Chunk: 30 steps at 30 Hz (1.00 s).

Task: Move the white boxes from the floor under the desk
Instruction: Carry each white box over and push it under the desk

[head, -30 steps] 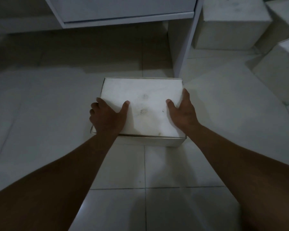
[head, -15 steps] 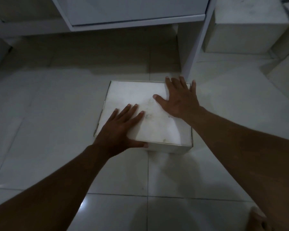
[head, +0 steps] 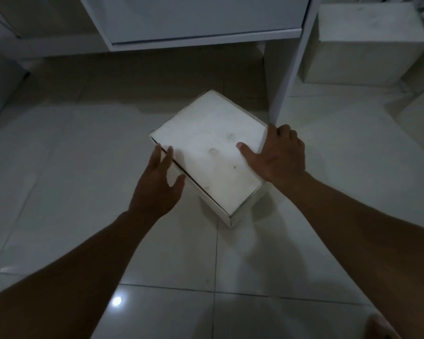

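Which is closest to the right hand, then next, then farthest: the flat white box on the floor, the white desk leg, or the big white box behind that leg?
1. Flat white box: gripped by the right hand.
2. White desk leg: just beyond the fingers.
3. Big white box: far right, behind the leg.

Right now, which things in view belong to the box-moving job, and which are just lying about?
Job:
white box, turned cornerwise on the floor
left hand at its left edge
right hand gripping its right edge
desk

Lying about:
larger box right of the desk leg

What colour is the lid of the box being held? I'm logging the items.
White, with faint grey smudges on the lid; seen in the head view.
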{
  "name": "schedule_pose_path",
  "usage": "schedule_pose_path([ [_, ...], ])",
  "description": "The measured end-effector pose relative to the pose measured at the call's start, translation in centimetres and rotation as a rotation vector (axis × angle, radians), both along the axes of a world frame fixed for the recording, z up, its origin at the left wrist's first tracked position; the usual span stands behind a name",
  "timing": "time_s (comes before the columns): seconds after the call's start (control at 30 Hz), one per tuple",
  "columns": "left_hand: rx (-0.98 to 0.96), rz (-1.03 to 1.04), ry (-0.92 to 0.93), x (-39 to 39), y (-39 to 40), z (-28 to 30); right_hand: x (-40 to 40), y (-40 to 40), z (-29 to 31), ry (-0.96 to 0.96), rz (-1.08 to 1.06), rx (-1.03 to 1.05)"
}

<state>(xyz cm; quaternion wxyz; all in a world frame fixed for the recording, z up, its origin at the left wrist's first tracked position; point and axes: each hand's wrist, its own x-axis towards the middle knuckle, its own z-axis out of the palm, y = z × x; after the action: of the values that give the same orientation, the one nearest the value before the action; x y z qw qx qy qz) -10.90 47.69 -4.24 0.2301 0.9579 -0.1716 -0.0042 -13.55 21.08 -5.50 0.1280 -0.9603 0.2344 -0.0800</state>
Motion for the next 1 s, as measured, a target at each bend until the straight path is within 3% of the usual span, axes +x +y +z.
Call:
schedule_pose_path([
  [0.13,-0.366,0.316,0.301,-2.4,-3.6,-0.3,0.0,0.3,-0.1,-0.023,0.054,-0.003],
  [0.27,-0.364,0.402,0.335,-1.6,-5.9,-0.5,-0.9,1.0,0.0,-0.007,0.025,-0.026],
  [0.4,-0.309,0.361,0.353,0.5,-6.2,-0.1,-2.5,2.2,-0.2,0.003,-0.078,-0.022],
  [0.67,-0.183,0.098,0.418,5.2,-7.9,0.4,-6.7,2.7,-0.8,-0.167,-0.144,-0.003],
  [0.77,-0.063,-0.035,0.426,4.5,-7.5,0.7,-8.2,1.8,-1.3,-0.293,0.214,-0.079],
  [0.83,0.051,-0.161,0.337,3.2,-6.5,0.8,-8.7,0.8,-1.8,-0.321,0.486,-0.086],
  [1.0,0.299,-0.588,0.082,0.4,-4.0,0.6,-8.4,-0.1,-2.9,-0.356,0.551,-0.122],
])
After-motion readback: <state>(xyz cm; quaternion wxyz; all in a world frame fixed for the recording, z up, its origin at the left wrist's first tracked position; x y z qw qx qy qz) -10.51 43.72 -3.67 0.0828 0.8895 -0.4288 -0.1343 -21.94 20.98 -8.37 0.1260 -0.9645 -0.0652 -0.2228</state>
